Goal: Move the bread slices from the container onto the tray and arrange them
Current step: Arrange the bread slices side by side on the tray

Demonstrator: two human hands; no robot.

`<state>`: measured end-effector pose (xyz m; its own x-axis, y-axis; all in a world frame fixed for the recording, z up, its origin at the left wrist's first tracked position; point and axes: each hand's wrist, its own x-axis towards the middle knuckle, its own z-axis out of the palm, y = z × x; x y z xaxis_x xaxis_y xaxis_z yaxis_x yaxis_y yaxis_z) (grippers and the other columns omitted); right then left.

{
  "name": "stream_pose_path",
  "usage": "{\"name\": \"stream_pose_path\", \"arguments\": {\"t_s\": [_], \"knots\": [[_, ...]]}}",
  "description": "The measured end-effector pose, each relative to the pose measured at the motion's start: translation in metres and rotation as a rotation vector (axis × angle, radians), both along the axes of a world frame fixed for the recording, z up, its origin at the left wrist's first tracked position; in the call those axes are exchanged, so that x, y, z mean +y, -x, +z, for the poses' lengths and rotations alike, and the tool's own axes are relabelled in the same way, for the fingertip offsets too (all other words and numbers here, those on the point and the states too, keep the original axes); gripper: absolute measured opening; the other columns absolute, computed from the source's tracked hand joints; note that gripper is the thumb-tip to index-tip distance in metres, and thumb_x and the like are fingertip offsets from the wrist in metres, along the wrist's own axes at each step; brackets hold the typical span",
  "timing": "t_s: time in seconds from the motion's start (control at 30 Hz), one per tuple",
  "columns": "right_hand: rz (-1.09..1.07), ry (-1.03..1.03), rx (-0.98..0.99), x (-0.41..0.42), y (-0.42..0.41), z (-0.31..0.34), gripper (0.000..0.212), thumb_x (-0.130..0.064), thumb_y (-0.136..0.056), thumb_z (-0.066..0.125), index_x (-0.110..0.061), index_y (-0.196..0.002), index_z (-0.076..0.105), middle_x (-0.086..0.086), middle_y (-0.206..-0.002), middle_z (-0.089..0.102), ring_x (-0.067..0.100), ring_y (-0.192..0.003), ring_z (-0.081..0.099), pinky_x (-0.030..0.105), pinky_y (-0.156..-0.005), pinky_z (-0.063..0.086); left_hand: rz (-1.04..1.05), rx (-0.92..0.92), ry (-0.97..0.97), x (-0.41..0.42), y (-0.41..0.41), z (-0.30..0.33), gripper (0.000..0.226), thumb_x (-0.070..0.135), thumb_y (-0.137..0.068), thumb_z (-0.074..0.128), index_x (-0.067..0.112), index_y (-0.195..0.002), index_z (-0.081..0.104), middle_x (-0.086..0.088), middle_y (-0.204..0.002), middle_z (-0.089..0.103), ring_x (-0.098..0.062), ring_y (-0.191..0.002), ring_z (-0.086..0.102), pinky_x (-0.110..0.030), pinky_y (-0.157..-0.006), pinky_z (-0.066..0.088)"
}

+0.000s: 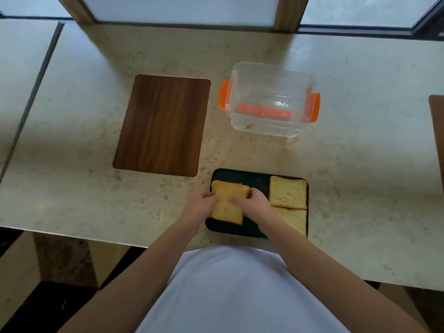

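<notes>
A dark tray [252, 176] lies near the front edge of the counter. Two bread slices rest on its right side, one at the back [287, 192] and one at the front [294, 221], partly under my right forearm. Over the tray's left half, a stack of bread slices [228, 205] is gripped from both sides: my left hand [200, 206] on its left edge, my right hand [252, 203] on its right edge. The clear container [269, 99] with orange clips stands behind the tray and holds no slices, only a crumb.
A brown wooden board [163, 124] lies flat to the left of the container. A second brown board edge [437, 131] shows at the far right. The beige counter [360, 176] ends just in front of the tray. Windows run along the back.
</notes>
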<state>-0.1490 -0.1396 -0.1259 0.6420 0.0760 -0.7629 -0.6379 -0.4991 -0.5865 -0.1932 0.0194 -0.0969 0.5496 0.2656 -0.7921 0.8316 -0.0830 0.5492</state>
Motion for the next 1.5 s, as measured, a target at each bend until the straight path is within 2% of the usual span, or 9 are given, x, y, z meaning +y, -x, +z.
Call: {"name": "stream_pose_path", "arguments": {"t_s": [0.1,0.2,0.5,0.77,0.9,1.0,1.17,1.33,1.5], "knots": [[0.030,-0.015,-0.038,-0.009,0.004,0.006,0.035,-0.040,-0.076,0.083,-0.032,-0.091,0.052,-0.011,-0.098,0.063,0.002,-0.082,0.058,0.023,-0.058,0.045,-0.081,-0.032,-0.029,-0.005,-0.001,0.001,0.039,0.027,-0.092,0.059,0.016,-0.129,0.054,-0.001,-0.117,0.061,-0.018,-0.106,0.058,-0.038,-0.090,0.052],[0.007,-0.030,-0.052,-0.024,0.009,0.009,0.031,-0.035,-0.079,0.081,-0.035,-0.084,0.050,-0.010,-0.093,0.064,0.006,-0.083,0.061,0.030,-0.065,0.055,-0.178,-0.063,-0.021,-0.009,-0.001,0.002,0.033,0.026,-0.092,0.059,0.018,-0.125,0.057,0.002,-0.113,0.061,-0.013,-0.102,0.058,-0.035,-0.088,0.052],[-0.001,0.138,-0.117,-0.077,0.023,0.022,0.020,-0.032,-0.086,0.075,-0.034,-0.089,0.056,-0.007,-0.092,0.066,0.012,-0.084,0.065,0.044,-0.077,0.062,-0.383,-0.061,-0.177,-0.019,-0.009,-0.005,0.037,0.025,-0.098,0.053,0.014,-0.133,0.054,0.000,-0.120,0.059,-0.012,-0.104,0.054,-0.024,-0.080,0.040],[0.182,0.223,-0.279,-0.082,0.014,0.035,0.023,-0.036,-0.086,0.073,-0.019,-0.094,0.059,-0.004,-0.084,0.063,0.011,-0.075,0.059,0.027,-0.057,0.044,-0.585,-0.024,-0.142,-0.044,-0.011,-0.001,0.031,0.010,-0.093,0.048,0.020,-0.118,0.063,-0.001,-0.112,0.064,-0.014,-0.095,0.059,-0.027,-0.074,0.049],[0.250,0.183,-0.292,-0.078,0.002,0.035,0.030,-0.037,-0.088,0.070,-0.019,-0.110,0.060,0.001,-0.098,0.065,0.018,-0.088,0.061,0.038,-0.073,0.055,-0.498,0.076,-0.119,-0.049,-0.008,0.004,0.030,0.011,-0.092,0.047,0.019,-0.119,0.056,-0.006,-0.108,0.062,-0.021,-0.091,0.063,-0.038,-0.075,0.059],[0.309,0.235,-0.303,-0.074,-0.005,0.030,0.040,-0.035,-0.088,0.068,-0.014,-0.121,0.060,0.008,-0.107,0.068,0.018,-0.086,0.063,0.027,-0.064,0.049,-0.413,0.204,-0.059,-0.050,-0.004,0.009,0.026,0.014,-0.093,0.051,0.014,-0.118,0.052,-0.011,-0.102,0.066,-0.022,-0.084,0.070,-0.039,-0.072,0.062],[0.283,0.296,-0.311,-0.069,-0.009,0.029,0.032,-0.033,-0.087,0.065,-0.013,-0.112,0.060,-0.005,-0.081,0.058,0.003,-0.064,0.049,0.023,-0.053,0.042,-0.150,0.247,0.164,-0.042,-0.010,0.016,0.030,0.011,-0.092,0.063,0.004,-0.119,0.055,-0.019,-0.106,0.067,-0.030,-0.089,0.071,-0.048,-0.076,0.062],[0.164,0.191,-0.184,-0.069,-0.005,0.030,0.014,-0.034,-0.086,0.064,-0.024,-0.094,0.058,-0.005,-0.076,0.059,0.012,-0.067,0.056,0.027,-0.054,0.042,0.010,0.074,0.212,-0.023,-0.011,0.013,0.035,0.010,-0.092,0.062,0.011,-0.127,0.055,-0.014,-0.116,0.061,-0.025,-0.106,0.061,-0.039,-0.087,0.057],[0.143,0.040,0.017,-0.068,0.007,0.029,0.025,-0.035,-0.085,0.070,-0.016,-0.099,0.064,0.006,-0.092,0.067,0.021,-0.084,0.065,0.043,-0.079,0.058,-0.021,-0.115,0.234,0.002,-0.005,0.011,0.041,0.000,-0.090,0.058,0.020,-0.126,0.059,-0.005,-0.126,0.058,-0.018,-0.112,0.058,-0.034,-0.092,0.051]]}}
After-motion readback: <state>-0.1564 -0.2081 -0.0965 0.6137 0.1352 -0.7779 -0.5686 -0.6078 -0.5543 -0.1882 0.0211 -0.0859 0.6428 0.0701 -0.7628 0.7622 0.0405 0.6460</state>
